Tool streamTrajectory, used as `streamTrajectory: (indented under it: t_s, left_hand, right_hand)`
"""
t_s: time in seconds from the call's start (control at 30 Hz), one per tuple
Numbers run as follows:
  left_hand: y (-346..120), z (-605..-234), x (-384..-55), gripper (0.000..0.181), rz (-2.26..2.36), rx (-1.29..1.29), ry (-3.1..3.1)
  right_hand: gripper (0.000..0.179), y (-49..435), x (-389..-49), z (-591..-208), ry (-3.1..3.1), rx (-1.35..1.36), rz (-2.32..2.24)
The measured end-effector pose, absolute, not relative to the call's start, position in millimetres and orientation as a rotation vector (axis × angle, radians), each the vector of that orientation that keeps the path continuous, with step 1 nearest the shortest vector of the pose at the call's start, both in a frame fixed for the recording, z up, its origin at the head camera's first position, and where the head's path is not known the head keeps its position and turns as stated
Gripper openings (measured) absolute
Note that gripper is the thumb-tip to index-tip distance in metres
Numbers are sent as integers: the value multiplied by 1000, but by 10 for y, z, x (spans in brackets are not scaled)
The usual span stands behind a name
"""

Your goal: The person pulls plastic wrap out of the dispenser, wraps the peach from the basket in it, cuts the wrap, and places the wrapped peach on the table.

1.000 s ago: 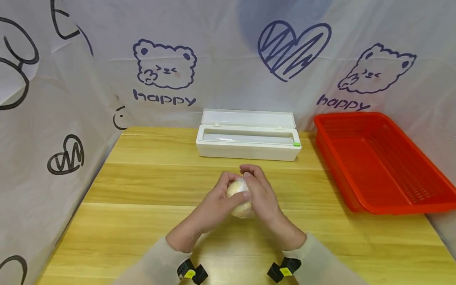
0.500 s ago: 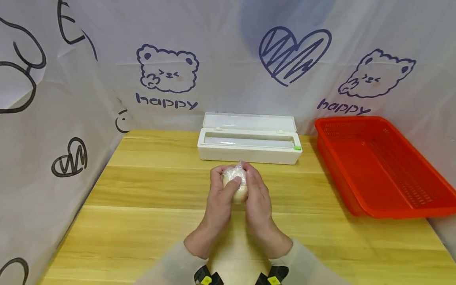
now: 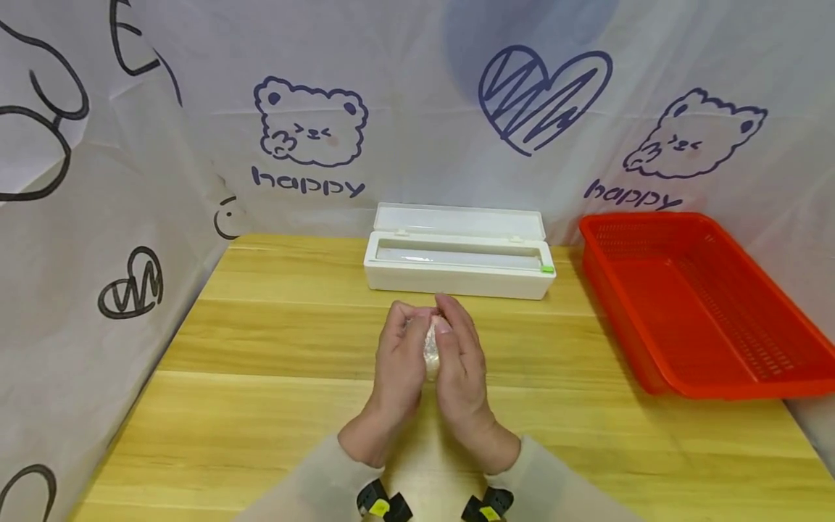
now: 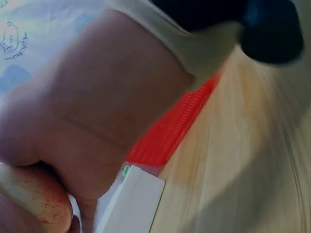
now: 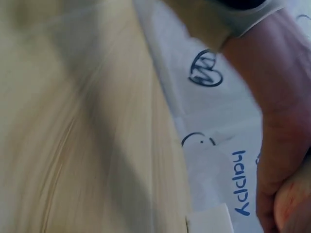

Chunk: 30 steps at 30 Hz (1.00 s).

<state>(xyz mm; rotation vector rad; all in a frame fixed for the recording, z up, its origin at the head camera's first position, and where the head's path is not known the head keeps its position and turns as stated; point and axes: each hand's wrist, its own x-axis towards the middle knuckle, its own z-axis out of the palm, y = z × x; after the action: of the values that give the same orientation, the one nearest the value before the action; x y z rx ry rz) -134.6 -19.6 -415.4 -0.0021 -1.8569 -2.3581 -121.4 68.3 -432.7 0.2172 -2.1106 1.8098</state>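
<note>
A pale yellow, red-streaked apple (image 3: 431, 355) wrapped in clear plastic film is held between both hands above the table. My left hand (image 3: 399, 362) curls round its left side, thumb on top. From the right, my right hand (image 3: 464, 370) cups it, with its thumb lying along the near top. Only a narrow strip of fruit shows between the hands in the head view. Its red-streaked skin is visible under the palm in the left wrist view, where the apple (image 4: 41, 199) sits at lower left. The right wrist view has the apple (image 5: 291, 204) at its lower right corner.
Beyond the hands stands a long white cling film box (image 3: 457, 284), lid raised, with a green slider at its right end. A red plastic basket (image 3: 652, 348) is at the right of the wooden table (image 3: 261, 413). White cloth hangs behind and at the left.
The hands first turned upright with the wrapped apple, shifting a little away from me. Since then they have closed further over it, covering more of the film. Box and basket stay put.
</note>
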Motion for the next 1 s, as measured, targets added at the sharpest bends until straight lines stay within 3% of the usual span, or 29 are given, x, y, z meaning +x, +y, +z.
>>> streamTrajectory:
  t_s: [0.4,0.7,1.0]
  left_hand:
    - [-154,-4195,-1351,14,-2272,29,-1971]
    - [-206,-4267,-1312,19,-2318,-10,-1948]
    - [-183,-4288,-1299,18,-2146,-26,-2018]
  right_hand:
    - [39,614,-1253,-4396,-2014,168,1581]
    - [50,726,-1258,-4317,-2156,31,1989]
    - [44,616,-1245,-4345,-2079,-15,1880]
